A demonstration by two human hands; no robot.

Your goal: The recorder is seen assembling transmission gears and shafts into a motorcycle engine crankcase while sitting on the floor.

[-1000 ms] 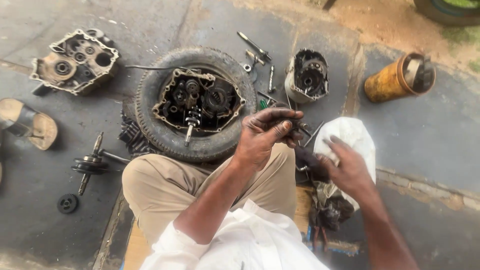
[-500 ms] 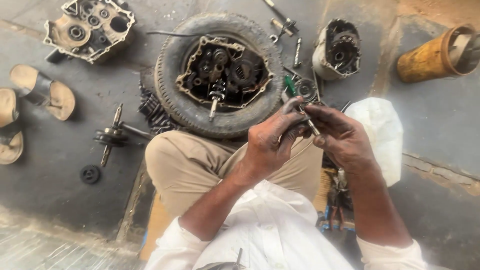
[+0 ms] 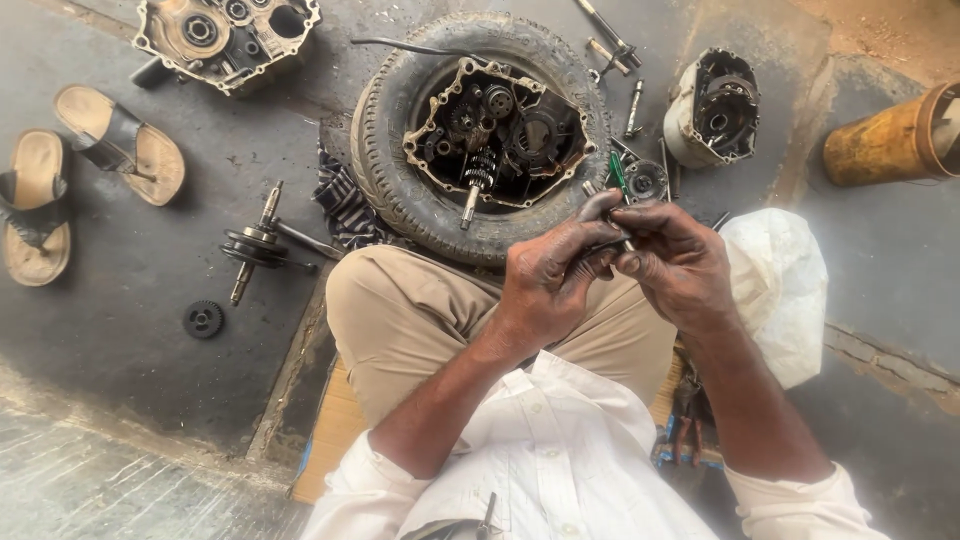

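Both hands were up over the lap, right in front of the tyre (image 3: 400, 190), working on one small dark part (image 3: 612, 240) pinched between them. The left hand (image 3: 550, 285) had its fingers curled shut around the near end of it, thumb on top. The right hand (image 3: 680, 265) came in from the other side with its fingertips closed on the far end, so the two sets of fingers were basically touching across the piece. Honestly couldn't make out what the part was, too greasy and mostly buried under fingers, but it looked thin, with its long axis running left to right between the hands, tilted up a bit toward the tyre. Neither hand was really nearer, both were on it.

The engine case (image 3: 500, 130) sat inside the tyre, open side up, with a shaft (image 3: 475, 190) sticking out toward the knees. It was just beyond the hands, not touching them. A green-handled screwdriver (image 3: 618, 172) lay on the ground at the tyre's right edge, just above the fingers.

Further off: a crankshaft (image 3: 258, 243) and a loose gear (image 3: 203, 319) to the left of the knee, a pair of sandals (image 3: 80, 180) at the left edge, another case half (image 3: 225, 35) top left, a cover (image 3: 712, 108) and a yellow can (image 3: 885, 140) top right, and a white bag (image 3: 780, 290) by the right forearm.
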